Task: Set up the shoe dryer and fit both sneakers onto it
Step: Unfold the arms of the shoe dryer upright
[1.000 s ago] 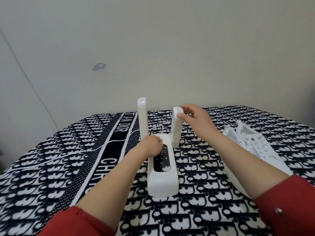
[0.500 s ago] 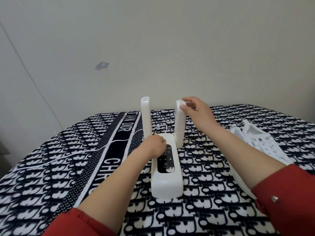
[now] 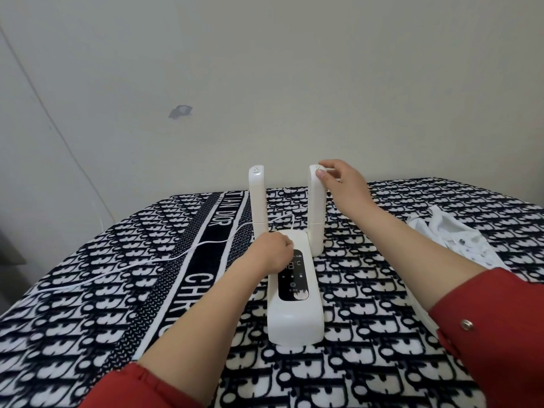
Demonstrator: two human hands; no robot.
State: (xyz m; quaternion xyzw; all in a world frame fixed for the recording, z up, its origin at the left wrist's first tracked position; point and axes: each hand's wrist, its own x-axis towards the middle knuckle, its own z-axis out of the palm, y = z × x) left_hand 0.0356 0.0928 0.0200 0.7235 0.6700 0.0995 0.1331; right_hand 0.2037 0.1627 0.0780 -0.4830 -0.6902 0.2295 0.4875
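— Head view: where does the dryer (image 3: 295,316) sit?
— Flat on the blanket (image 3: 382,334), about midway between the left and right edges, with its long white body pointing toward the far edge. The dark panel (image 3: 293,278) faces up and shows lit digits.
— And its tubes?
— Both rise from the far end of the body. The left tube (image 3: 257,198) stands upright. The right tube (image 3: 317,213) stands nearly upright too, with vent holes at its top.
— What does the right hand (image 3: 343,184) do?
— It pinches the top of the right tube, with the thumb on the near face and the fingers curled over the tip.
— The left hand (image 3: 272,250)?
— It rests on the far end of the body, just beside the foot of the left tube. Its fingers are curled down and hold the body, and its knuckles cover the top of the panel.
— Where are the sneakers (image 3: 459,240)?
— They are white and lie near the right edge, well apart from the dryer. The right forearm and a red sleeve (image 3: 494,328) hide part of them, so I cannot tell how they lie.
— Anything else?
— A thin white cord (image 3: 164,257) leaves the far end of the dryer between the tubes. It trails across the blanket to the left edge. A pale wall (image 3: 294,83) stands behind the far edge, with a small grey mark (image 3: 180,111) on it.
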